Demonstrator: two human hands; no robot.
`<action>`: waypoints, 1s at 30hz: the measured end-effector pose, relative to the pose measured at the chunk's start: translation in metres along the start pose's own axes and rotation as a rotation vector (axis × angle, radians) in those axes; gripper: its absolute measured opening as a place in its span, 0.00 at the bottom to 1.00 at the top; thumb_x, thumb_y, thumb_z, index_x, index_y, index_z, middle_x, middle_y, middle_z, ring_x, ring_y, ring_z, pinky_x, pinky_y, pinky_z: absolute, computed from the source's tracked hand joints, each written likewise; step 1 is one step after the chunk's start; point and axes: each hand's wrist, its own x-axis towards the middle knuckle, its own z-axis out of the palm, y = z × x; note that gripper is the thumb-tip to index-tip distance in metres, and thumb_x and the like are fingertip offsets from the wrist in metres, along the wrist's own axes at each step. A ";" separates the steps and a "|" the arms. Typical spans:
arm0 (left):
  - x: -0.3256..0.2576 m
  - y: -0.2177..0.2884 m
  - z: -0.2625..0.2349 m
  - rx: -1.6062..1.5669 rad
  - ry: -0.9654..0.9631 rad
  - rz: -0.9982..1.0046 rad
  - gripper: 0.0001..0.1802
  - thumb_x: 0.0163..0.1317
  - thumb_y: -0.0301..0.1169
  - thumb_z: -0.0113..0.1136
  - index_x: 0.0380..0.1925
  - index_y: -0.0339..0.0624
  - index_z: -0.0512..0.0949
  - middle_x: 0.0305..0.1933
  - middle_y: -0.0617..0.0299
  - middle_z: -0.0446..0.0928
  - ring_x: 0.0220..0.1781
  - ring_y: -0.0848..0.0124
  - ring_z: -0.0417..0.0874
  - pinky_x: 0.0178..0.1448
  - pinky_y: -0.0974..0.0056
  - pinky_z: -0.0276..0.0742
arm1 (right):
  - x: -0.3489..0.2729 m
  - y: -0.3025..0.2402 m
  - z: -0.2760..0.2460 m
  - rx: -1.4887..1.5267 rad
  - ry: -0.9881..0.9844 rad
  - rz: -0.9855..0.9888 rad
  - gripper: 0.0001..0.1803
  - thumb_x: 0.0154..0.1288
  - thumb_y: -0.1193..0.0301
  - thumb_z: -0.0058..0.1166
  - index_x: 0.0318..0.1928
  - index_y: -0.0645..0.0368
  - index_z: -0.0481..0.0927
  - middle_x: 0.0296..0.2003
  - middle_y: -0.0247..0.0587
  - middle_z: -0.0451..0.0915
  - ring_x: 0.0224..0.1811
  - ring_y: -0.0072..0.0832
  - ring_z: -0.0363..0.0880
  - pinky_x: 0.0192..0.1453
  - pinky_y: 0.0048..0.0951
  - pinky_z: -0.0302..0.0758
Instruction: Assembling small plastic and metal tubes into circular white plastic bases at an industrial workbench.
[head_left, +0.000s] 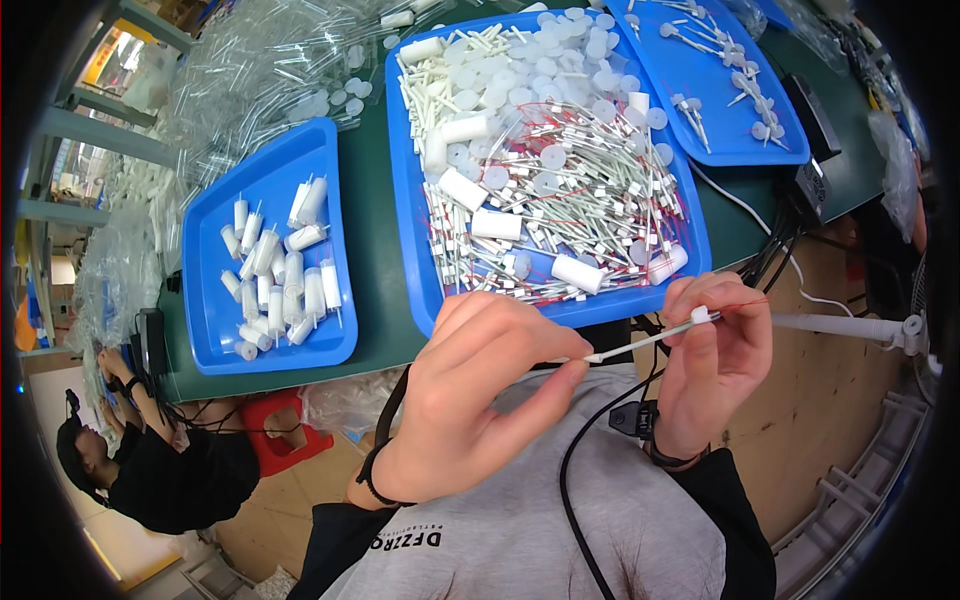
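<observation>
From the head camera, both hands sit just in front of the big blue tray (420,290), the middle one on the green table (365,240). The left hand (480,400) pinches the near tip of a thin white stick (645,340), fingers closed tight, wrist bent in. The right hand (715,360) is curled shut around the far end, by a small white cap (700,315) and a red thread (740,303). The stick looks light, stiff and easy to snap, so hold it by both ends. Left of that tray, a smaller blue tray (210,330) holds white tubes (280,270)
</observation>
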 end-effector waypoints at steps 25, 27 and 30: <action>-0.001 0.000 0.008 0.176 0.118 0.171 0.15 0.44 0.16 0.68 0.34 0.37 0.77 0.31 0.60 0.80 0.33 0.66 0.80 0.49 0.59 0.71 | 0.000 0.001 0.009 -0.084 -0.239 0.076 0.12 0.54 0.86 0.61 0.40 0.67 0.79 0.35 0.44 0.83 0.36 0.27 0.78 0.41 0.25 0.72; -0.008 -0.002 0.010 0.073 0.136 0.116 0.18 0.47 0.16 0.68 0.37 0.37 0.73 0.32 0.58 0.81 0.34 0.66 0.81 0.52 0.57 0.70 | 0.000 0.001 0.008 -0.089 -0.251 0.095 0.11 0.54 0.86 0.61 0.40 0.67 0.79 0.35 0.44 0.83 0.36 0.27 0.78 0.41 0.25 0.72; -0.015 -0.006 0.009 -0.039 0.126 0.054 0.22 0.51 0.17 0.68 0.42 0.38 0.67 0.33 0.56 0.82 0.35 0.68 0.83 0.57 0.54 0.68 | 0.001 -0.001 0.006 -0.071 -0.302 0.169 0.11 0.55 0.85 0.61 0.40 0.67 0.79 0.35 0.43 0.82 0.36 0.26 0.78 0.41 0.25 0.72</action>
